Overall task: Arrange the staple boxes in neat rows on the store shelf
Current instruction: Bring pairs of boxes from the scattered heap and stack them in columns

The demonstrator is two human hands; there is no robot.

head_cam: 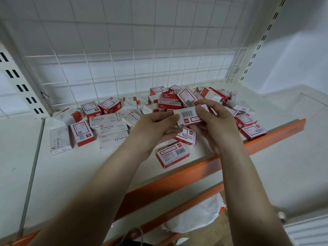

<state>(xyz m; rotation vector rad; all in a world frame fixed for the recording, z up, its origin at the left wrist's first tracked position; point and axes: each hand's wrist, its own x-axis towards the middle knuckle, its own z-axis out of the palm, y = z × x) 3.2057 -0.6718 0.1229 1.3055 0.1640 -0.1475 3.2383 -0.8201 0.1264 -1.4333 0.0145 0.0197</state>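
1. Both hands hold one red-and-white staple box (pixel 190 116) above the white store shelf (pixel 74 167): the left hand (pixel 156 128) pinches its left end, fingers curled, and the right hand (pixel 213 121) grips its right end, thumb on top beside the barcode.
2. Beneath and behind the hands, loose staple boxes (pixel 110 125) lie jumbled across the rear and right of the shelf, some flat, some tilted, piled deepest near the wire grid backing (pixel 124 64).
3. One box (pixel 172 155) lies alone near the orange front lip (pixel 195 167), just beside the right forearm.
4. Bare shelf surface stretches across the near left, from the lip back to the first white boxes marked "STAPLES".
5. At the right end, a box (pixel 255 131) sits close to the orange edge.
6. The hands cover the boxes directly under them; printing on the far boxes is too small to read, and below the shelf a white bag (pixel 198 215) shows only in part.
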